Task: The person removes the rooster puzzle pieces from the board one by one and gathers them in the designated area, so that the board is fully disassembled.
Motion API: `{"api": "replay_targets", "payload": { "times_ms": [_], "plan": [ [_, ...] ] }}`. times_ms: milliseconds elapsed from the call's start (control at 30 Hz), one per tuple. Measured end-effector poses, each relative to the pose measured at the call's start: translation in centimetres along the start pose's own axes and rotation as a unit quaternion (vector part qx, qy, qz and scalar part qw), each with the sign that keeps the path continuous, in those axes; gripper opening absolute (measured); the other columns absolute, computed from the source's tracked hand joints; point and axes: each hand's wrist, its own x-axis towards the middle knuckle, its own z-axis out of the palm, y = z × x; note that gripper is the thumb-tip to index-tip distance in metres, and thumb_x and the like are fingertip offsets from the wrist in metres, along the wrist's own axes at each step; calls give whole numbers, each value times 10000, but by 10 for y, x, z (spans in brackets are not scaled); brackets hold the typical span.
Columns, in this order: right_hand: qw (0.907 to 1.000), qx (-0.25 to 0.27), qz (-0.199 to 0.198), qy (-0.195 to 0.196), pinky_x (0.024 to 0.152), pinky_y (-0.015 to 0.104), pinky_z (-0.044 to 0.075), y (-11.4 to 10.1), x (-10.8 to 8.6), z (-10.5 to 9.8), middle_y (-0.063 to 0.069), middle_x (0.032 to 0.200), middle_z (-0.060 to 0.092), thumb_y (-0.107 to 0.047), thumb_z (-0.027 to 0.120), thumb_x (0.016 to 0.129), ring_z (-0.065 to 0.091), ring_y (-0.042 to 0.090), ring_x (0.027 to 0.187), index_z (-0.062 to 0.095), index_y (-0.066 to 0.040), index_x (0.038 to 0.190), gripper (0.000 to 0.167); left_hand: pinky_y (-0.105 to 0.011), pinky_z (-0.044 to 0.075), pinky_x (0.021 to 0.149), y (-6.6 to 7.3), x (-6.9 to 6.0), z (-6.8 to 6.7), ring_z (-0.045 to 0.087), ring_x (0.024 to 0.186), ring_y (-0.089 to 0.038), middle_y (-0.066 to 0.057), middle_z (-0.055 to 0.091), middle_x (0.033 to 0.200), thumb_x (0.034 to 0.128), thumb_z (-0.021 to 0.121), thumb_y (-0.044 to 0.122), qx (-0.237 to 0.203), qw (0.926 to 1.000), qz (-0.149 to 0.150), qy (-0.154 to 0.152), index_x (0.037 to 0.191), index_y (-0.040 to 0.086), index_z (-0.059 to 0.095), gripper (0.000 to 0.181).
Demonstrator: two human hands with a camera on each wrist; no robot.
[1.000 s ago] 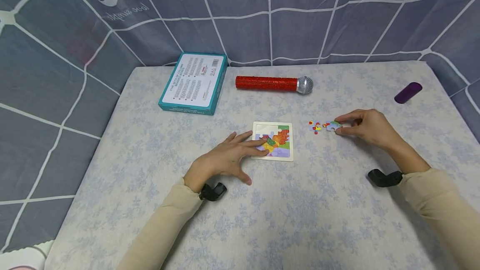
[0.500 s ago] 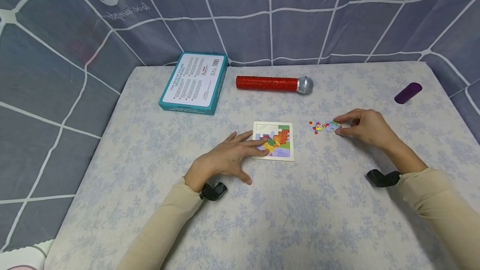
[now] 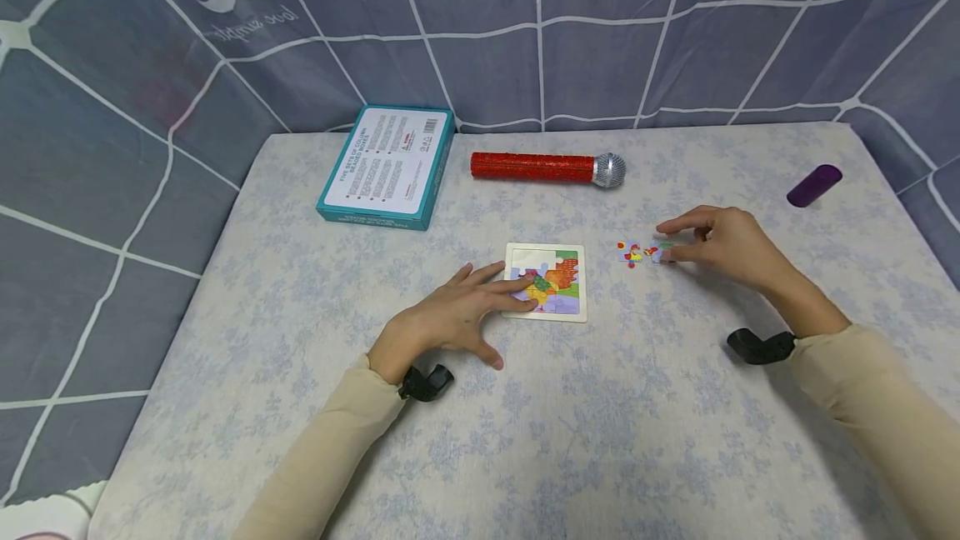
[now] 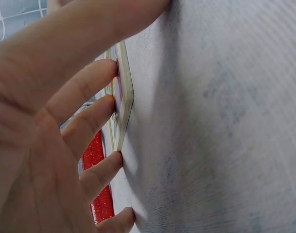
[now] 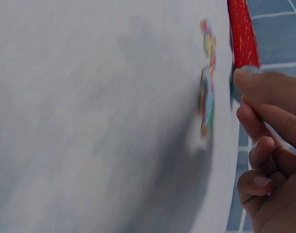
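My left hand [image 3: 453, 311], fingers spread, rested on the puzzle [image 3: 567, 277] on the counter [image 3: 570, 423], presumably so it couldn't slide, while my right hand [image 3: 738, 250], thumb and finger parted, hung by the loose pieces [image 3: 632, 253], laid handily alongside!

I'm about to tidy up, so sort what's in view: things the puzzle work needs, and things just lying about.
In use:
puzzle, touched by the left hand
loose pieces, by the right hand

Apparently just lying about:
box
microphone
purple tube
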Motion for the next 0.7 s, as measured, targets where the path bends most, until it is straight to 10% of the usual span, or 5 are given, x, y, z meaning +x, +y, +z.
{"api": "replay_targets", "payload": {
  "times_ms": [700],
  "plan": [
    [9736,537,-1682,-1446,605,263,395,-65,53,67,64,1093,648,5,752,781,478,171,682,727,-44,1140,363,-599,35,1163,-2,1,-1,36,1504,-277,117,188,1614,690,889,406,83,9999,50,-33,1466,279,477,888]
  ]
}}
